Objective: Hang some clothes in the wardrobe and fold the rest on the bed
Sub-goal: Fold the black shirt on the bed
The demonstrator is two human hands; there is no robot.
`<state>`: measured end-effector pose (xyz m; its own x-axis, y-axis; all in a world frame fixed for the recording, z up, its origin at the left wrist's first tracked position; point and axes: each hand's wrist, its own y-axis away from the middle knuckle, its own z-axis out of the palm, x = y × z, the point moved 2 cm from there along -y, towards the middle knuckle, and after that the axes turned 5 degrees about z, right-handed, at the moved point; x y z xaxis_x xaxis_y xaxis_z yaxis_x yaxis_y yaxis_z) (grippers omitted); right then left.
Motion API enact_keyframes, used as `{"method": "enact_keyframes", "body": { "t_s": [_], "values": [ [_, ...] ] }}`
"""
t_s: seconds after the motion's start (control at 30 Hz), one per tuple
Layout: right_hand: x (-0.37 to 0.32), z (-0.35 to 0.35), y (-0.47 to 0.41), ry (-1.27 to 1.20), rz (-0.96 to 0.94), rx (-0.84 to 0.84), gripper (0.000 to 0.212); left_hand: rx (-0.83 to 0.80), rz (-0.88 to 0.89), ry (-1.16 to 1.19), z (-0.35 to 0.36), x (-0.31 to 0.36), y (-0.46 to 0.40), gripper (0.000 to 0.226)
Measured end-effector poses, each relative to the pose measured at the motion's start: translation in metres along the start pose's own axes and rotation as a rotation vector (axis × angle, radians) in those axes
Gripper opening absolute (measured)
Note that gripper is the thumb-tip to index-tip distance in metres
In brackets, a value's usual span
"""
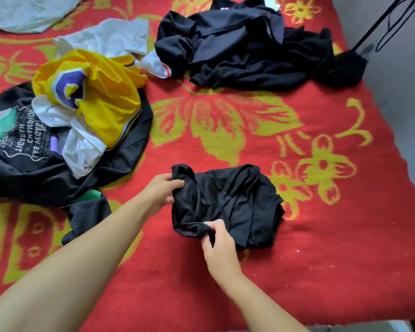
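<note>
A small black garment [235, 200] lies partly folded and wrinkled on the red bed cover [321, 248], near the middle front. My left hand [161, 190] pinches its upper left edge. My right hand [217, 245] grips a bunched fold at its lower left corner. A loose pile sits at the left: a yellow jersey [106, 97] with purple trim, a white piece [82, 144], and a black printed T-shirt [27, 144] underneath. A heap of black clothes [244, 49] lies at the back.
A white garment [110, 37] lies behind the yellow jersey, and a pale grey cloth [27, 10] is at the far left corner. The bed's right edge meets a grey floor [407, 111], where a black stand with cables [381, 27] rises.
</note>
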<state>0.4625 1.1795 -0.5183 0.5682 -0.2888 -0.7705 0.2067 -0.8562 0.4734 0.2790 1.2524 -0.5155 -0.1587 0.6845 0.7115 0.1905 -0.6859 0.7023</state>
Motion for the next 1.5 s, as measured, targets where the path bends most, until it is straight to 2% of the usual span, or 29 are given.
{"method": "enact_keyframes", "body": {
  "t_s": [0.1, 0.2, 0.27, 0.3, 0.37, 0.4, 0.47, 0.53, 0.57, 0.63, 0.67, 0.8, 0.9, 1.1, 1.2, 1.33, 1.5],
  "values": [
    [0.016, -0.042, 0.017, -0.198, 0.090, 0.244, 0.031, -0.087, 0.066, -0.078, 0.045, 0.035, 0.004, 0.021],
    [0.042, -0.082, 0.017, -0.294, 0.275, 0.468, 0.026, -0.206, 0.140, -0.171, 0.105, 0.055, 0.006, 0.010],
    [0.062, -0.103, 0.012, -0.298, 0.446, 0.537, 0.018, -0.301, 0.183, -0.218, 0.140, 0.057, 0.003, 0.017],
    [0.072, -0.113, 0.010, -0.281, 0.540, 0.564, 0.025, -0.313, 0.226, -0.273, 0.155, 0.055, 0.000, 0.022],
    [0.077, -0.125, 0.009, -0.218, 0.639, 0.628, 0.043, -0.226, 0.407, -0.433, 0.166, 0.052, -0.006, 0.031],
    [0.072, -0.128, 0.010, -0.134, 0.592, 0.659, 0.050, -0.150, 0.528, -0.523, 0.163, 0.052, -0.007, 0.036],
    [0.051, -0.122, 0.009, 0.136, 0.270, 0.672, 0.062, -0.058, 0.855, -0.796, 0.151, 0.047, -0.012, 0.048],
    [0.027, -0.094, 0.004, 0.452, -0.076, 0.554, 0.072, -0.175, 1.128, -1.257, 0.133, 0.032, -0.019, 0.070],
    [0.019, -0.075, 0.001, 0.575, -0.153, 0.470, 0.078, -0.301, 1.183, -1.519, 0.124, 0.020, -0.023, 0.083],
    [0.012, -0.047, -0.009, 0.720, -0.072, 0.305, 0.094, -0.519, 1.219, -1.897, 0.108, -0.002, -0.031, 0.096],
    [0.015, -0.039, -0.015, 0.753, 0.024, 0.244, 0.103, -0.584, 1.237, -1.970, 0.103, -0.011, -0.036, 0.098],
    [0.066, -0.034, -0.041, 0.766, 0.345, 0.117, 0.121, -0.594, 1.261, -2.030, 0.115, -0.024, -0.058, 0.105],
    [0.077, -0.035, -0.050, 0.755, 0.416, 0.096, 0.127, -0.578, 1.279, -2.054, 0.126, -0.027, -0.076, 0.107],
    [0.063, -0.040, -0.054, 0.669, 0.451, 0.046, 0.096, -0.645, 1.325, -2.060, 0.122, -0.014, -0.085, 0.100],
    [0.060, -0.068, -0.054, 0.665, 0.412, -0.019, 0.089, -0.647, 1.207, -2.077, 0.134, -0.007, -0.079, 0.090],
    [0.038, -0.113, -0.049, 0.765, 0.315, -0.016, 0.084, -0.529, 1.005, -2.001, 0.143, 0.011, -0.047, 0.078],
    [-0.033, -0.153, -0.043, 0.947, -0.023, 0.031, 0.089, -0.256, 0.931, -1.888, 0.106, 0.065, 0.010, 0.078]
  ]
}}
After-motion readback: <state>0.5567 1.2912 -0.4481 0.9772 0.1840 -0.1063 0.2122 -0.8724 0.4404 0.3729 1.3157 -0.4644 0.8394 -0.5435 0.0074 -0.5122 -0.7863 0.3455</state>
